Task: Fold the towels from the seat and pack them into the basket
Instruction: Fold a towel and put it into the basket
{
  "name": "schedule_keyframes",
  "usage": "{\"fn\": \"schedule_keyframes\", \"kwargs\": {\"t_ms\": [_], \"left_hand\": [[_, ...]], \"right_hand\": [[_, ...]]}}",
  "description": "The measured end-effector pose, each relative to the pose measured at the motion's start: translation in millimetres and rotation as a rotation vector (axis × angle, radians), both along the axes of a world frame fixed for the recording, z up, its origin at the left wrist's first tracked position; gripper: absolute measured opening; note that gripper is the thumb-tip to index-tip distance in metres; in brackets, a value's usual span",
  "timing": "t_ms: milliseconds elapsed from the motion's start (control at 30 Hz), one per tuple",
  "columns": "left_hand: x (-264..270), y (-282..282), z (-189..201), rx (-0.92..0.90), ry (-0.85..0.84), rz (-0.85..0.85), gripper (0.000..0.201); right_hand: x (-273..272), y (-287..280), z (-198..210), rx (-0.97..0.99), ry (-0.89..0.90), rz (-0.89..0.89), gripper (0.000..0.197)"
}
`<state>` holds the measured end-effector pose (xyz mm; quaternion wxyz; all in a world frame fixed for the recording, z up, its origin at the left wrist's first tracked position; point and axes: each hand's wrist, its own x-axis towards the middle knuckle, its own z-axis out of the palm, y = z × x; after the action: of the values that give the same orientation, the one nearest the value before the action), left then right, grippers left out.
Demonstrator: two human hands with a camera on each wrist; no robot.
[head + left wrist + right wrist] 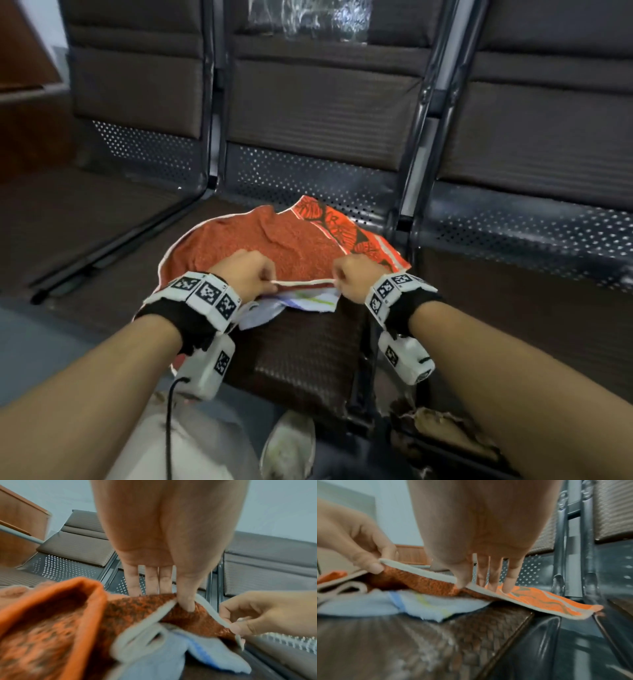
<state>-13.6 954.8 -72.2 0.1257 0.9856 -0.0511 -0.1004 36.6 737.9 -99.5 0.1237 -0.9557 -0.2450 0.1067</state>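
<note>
An orange towel with a cream hem lies spread on the middle brown seat. Its near hem is stretched taut between my two hands. My left hand pinches the hem's left end, and my right hand pinches its right end. In the left wrist view the left hand has the thumb pressed on the orange towel. In the right wrist view the right hand pinches the orange towel at its hem. A pale blue towel with coloured stripes lies under the orange one. No basket is in view.
The seat belongs to a row of brown padded chairs with perforated metal backs and dark metal frame bars. Crumpled clear plastic lies on the middle backrest. A shoe and brownish debris are on the floor below.
</note>
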Motion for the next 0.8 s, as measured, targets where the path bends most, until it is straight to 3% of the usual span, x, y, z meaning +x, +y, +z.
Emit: {"fn": "schedule_keyframes", "kwargs": {"t_ms": [167,300,400,467,633,800], "left_hand": [[-7,-32,29,-0.251,-0.305,0.080,0.020],[-25,-80,42,-0.367,-0.371,-0.055,0.021],[-46,-106,52,-0.443,-0.436,-0.144,0.010],[-48,-109,52,-0.423,-0.424,-0.147,0.005],[-68,-136,52,-0.229,-0.254,-0.192,0.019],[-68,-164,61,-0.370,-0.274,-0.250,0.012]], "right_hand": [[-8,-34,49,0.491,-0.025,-0.337,0.012],[-22,-68,99,0.701,-0.152,-0.482,0.019],[-50,-91,125,0.863,-0.257,-0.536,0.022],[-58,-98,135,0.927,-0.291,-0.541,0.022],[-103,-157,160,1.039,-0.500,-0.615,0.016],[-113,-209,156,1.136,-0.570,-0.755,0.019]]}}
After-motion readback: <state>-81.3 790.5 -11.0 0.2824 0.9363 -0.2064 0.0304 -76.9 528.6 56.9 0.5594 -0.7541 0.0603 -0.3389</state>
